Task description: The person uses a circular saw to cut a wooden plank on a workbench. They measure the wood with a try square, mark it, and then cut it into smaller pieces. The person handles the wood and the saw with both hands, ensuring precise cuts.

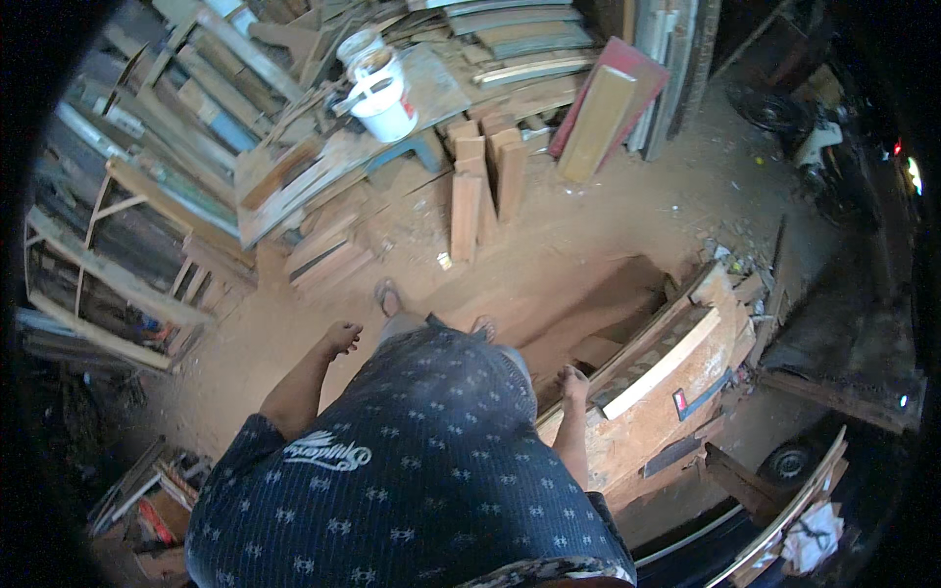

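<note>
My left hand point(343, 338) hangs beside my body above the dusty floor, its fingers loosely bent and a little apart, with nothing seen in it. My right hand point(573, 383) is closed beside the near end of a wooden workbench point(635, 439). Its inner side is hidden, so I cannot tell what it holds, if anything. A pale wooden strip point(662, 363) lies along the bench just right of that hand. Farther right on the bench top lies a handsaw-like tool point(704, 395) with a dark blade and a red-and-white end.
Wooden blocks point(468, 191) stand on the floor ahead. Behind them, a white bucket point(384, 108) sits on a low table point(431, 83). Red and tan boards point(603, 113) lean at the back. Stacked timber point(167, 201) fills the left side. A motorcycle point(823, 147) stands far right.
</note>
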The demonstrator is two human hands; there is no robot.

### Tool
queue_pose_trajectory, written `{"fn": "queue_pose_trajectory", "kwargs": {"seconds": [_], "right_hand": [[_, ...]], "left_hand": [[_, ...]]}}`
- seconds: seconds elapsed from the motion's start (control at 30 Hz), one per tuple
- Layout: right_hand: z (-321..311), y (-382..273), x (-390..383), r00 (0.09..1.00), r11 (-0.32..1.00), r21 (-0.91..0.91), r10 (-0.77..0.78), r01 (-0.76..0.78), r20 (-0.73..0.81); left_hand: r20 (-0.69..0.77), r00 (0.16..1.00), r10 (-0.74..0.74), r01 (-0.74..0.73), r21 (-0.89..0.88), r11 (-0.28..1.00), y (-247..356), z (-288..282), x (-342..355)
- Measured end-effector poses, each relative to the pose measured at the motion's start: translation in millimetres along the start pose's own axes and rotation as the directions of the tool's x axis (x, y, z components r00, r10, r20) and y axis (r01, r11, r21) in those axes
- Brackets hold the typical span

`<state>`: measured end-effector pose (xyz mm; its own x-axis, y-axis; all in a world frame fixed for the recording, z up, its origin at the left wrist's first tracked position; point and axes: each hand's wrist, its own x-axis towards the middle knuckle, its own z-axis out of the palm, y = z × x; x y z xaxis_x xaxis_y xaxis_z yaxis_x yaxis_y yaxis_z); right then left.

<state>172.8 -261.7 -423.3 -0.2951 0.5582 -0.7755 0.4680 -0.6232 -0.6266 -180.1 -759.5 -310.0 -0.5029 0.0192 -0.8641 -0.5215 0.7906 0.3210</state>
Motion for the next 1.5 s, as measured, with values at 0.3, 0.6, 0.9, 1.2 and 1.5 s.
{"fn": "queue_pose_trajectory", "kwargs": {"seconds": [0.3, 0.6, 0.9, 1.2, 1.5], "right_hand": [[-21.6, 25.7, -1.0, 0.993, 0.993, -0.041, 0.11, -0.108, 0.035], [3.8, 19.8, -32.9, 0.971, 0.974, 0.092, 0.217, -0.209, -0.096], [27.3, 67.4, -117.7, 0.914, 0.932, 0.114, 0.361, -0.345, -0.186], [115.4, 35.8, -177.7, 0.894, 0.915, -0.012, 0.391, -0.403, -0.219], [180.3, 4.5, -154.8, 0.934, 0.923, -0.156, 0.337, -0.353, -0.122]], "left_hand": [[-0.043, 0.998, 0.041, -0.041, 0.002, 0.999, -5.7, 1.2, -17.7], [0.057, 0.953, 0.299, -0.304, 0.122, 0.945, 70.6, -18.1, 25.7], [0.16, 0.849, 0.503, -0.518, 0.44, 0.734, 229.1, 1.7, 210.5], [0.109, 0.851, 0.513, -0.486, 0.532, 0.693, 386.0, 69.1, 416.0], [0.145, 0.745, 0.651, -0.493, 0.776, 0.392, 391.5, 105.2, 598.3]]}}
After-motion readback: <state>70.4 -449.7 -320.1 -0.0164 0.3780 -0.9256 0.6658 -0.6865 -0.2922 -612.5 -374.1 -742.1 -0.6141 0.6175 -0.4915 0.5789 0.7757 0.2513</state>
